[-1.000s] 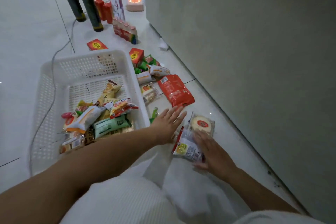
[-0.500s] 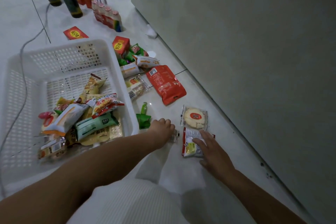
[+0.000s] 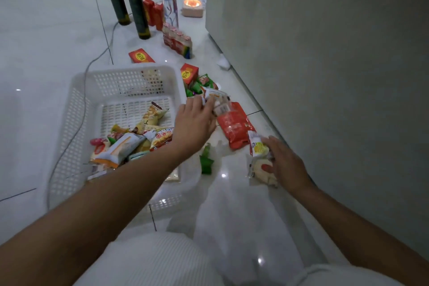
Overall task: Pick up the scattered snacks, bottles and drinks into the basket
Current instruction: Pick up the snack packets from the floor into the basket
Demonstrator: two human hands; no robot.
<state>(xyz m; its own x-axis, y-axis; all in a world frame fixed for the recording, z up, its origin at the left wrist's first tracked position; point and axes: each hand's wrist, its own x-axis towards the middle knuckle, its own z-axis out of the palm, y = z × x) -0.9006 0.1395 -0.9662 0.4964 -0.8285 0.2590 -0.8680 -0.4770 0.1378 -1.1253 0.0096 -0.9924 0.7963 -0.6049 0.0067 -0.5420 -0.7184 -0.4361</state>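
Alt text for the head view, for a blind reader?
Two bare hands gather snacks off a tiled floor: the left hand grips small packets beside a white basket part-filled with snacks, and the right hand holds two packets near a red pouch.

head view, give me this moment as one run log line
left hand: gripping white packet | right hand: holding two packets | basket: partly filled | red pouch: on floor
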